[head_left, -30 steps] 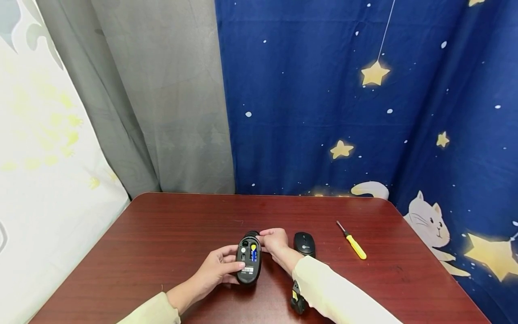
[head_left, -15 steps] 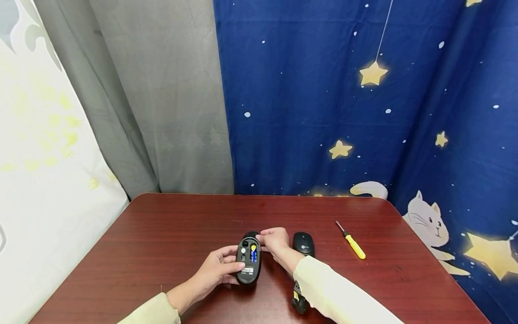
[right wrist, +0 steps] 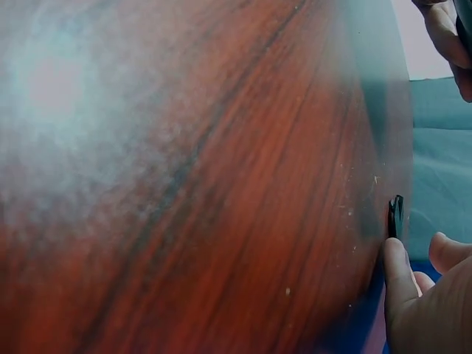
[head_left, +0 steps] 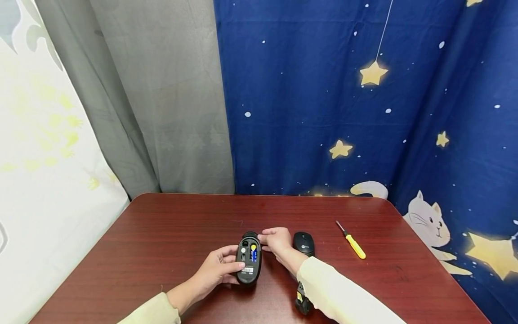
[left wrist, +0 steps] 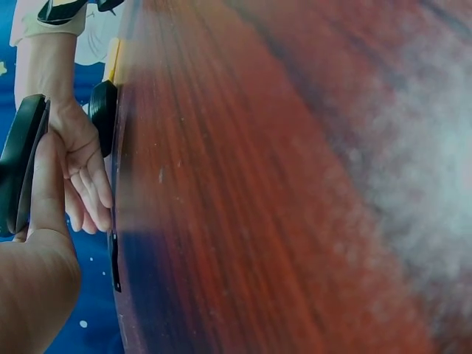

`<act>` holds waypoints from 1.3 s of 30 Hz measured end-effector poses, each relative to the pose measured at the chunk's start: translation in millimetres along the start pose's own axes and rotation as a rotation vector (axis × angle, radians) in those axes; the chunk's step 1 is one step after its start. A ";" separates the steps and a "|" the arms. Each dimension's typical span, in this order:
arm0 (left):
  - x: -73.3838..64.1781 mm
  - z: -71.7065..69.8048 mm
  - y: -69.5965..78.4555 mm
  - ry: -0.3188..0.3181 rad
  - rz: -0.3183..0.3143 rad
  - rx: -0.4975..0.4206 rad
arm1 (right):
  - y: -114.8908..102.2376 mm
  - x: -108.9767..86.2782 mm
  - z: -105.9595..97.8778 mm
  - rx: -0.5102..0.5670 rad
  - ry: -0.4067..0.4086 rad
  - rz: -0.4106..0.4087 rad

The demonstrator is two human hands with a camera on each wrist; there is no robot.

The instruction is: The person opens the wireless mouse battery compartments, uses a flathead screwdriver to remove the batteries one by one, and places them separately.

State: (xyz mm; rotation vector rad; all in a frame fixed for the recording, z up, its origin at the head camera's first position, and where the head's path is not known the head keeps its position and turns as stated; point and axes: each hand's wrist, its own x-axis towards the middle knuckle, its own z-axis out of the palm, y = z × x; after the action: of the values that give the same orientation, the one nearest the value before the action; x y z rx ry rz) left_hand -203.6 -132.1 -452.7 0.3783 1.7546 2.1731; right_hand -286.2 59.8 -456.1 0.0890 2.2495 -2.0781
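Observation:
My left hand (head_left: 216, 267) grips a black computer mouse (head_left: 248, 263), underside facing up, thumb across its label. The mouse's battery bay is uncovered, with a blue and yellow battery (head_left: 253, 253) inside. In the left wrist view, this mouse (left wrist: 22, 162) is raised off the table. Just beyond it on the tabletop lies a thin black cover (head_left: 250, 234), partly hidden by the mouse. My right hand (head_left: 277, 240) rests at the table beside that cover, fingers relaxed. In the right wrist view, a fingertip is right at the end of the cover (right wrist: 396, 217), with the thumb held apart.
A second black mouse (head_left: 303, 242) sits just right of my right hand, partly behind the forearm. Farther right lies a yellow-handled screwdriver (head_left: 353, 242). The red-brown table (head_left: 182, 225) backs onto grey and blue curtains (head_left: 283, 112).
My right hand has shifted slightly to the right, its fingers drawing back from the cover, which now shows more. The left hand and its mouse have stayed put.

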 end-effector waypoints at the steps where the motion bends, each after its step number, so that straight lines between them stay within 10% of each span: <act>1: 0.0 -0.1 0.0 0.001 -0.001 0.001 | -0.1 -0.2 -0.4 0.005 -0.003 -0.003; 39: 2.3 3.2 2.5 0.009 0.000 0.000 | -43.1 -13.1 -48.1 0.145 -0.030 -0.015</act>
State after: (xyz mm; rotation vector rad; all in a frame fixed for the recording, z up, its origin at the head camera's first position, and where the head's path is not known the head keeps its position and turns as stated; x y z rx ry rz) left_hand -204.6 -128.8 -449.6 0.3692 1.7592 2.1786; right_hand -278.1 104.4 -408.3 0.0493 2.0871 -2.2330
